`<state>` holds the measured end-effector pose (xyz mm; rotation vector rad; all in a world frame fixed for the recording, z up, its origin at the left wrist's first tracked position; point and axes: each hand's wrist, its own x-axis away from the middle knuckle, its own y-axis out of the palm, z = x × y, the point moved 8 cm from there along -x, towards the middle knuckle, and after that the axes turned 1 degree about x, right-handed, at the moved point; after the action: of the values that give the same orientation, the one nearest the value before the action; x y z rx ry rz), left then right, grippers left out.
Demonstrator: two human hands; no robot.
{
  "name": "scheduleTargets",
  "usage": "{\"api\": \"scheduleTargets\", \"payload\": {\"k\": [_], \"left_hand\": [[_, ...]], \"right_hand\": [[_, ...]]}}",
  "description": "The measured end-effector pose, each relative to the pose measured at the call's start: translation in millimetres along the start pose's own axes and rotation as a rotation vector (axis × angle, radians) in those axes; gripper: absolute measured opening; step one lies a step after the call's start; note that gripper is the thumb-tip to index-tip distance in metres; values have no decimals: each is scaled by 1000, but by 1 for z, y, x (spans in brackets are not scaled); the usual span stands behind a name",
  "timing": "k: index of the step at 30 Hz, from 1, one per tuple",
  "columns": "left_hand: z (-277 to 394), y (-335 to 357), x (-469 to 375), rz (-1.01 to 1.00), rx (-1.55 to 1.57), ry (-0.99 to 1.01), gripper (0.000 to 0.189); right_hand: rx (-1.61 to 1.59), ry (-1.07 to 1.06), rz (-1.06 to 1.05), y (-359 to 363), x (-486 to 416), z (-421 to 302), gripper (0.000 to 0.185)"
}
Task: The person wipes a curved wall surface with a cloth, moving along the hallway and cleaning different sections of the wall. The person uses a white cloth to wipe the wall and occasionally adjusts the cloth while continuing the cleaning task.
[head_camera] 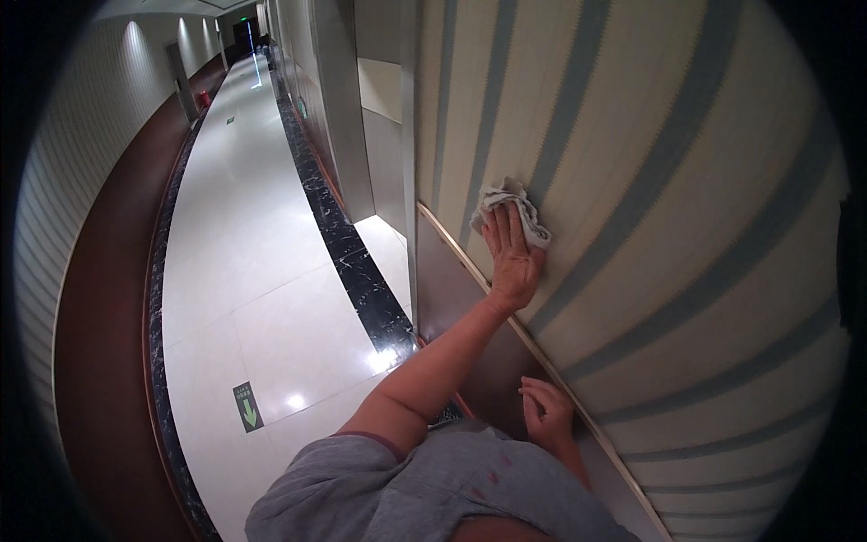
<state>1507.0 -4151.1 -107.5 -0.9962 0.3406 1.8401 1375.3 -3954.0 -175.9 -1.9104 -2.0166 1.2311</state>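
A crumpled white cloth is pressed against the striped wallpaper. My left hand lies over it with the fingers extended upward, its palm side hidden against the cloth and wall. Lower down, my right hand hangs in front of the dark lower wall panel, near the light trim rail. Its fingers are loosely curled, and nothing shows in them.
A recessed doorway with a metal frame lies left of the wallpaper. The glossy tiled corridor floor has a black marble border and a green arrow sign. Across it runs another wall with brown lower panelling.
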Motion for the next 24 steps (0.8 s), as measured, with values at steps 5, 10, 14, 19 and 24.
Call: {"api": "scheduleTargets", "payload": {"k": [5, 10, 14, 19, 24], "left_hand": [[-27, -23, -67, 39, 57, -14, 75], [9, -47, -154, -19, 14, 202, 76], [19, -46, -157, 2, -30, 279, 77], [-61, -30, -91, 56, -7, 46, 80], [-118, -13, -14, -47, 149, -132, 98]], "right_hand": [[-53, 222, 26, 5, 1, 8, 11], [-26, 168, 40, 21, -9, 1, 10], [-13, 153, 34, 33, -16, -4, 10], [45, 169, 18, 44, -22, -7, 11], [-7, 119, -81, 67, -35, -13, 12]]}}
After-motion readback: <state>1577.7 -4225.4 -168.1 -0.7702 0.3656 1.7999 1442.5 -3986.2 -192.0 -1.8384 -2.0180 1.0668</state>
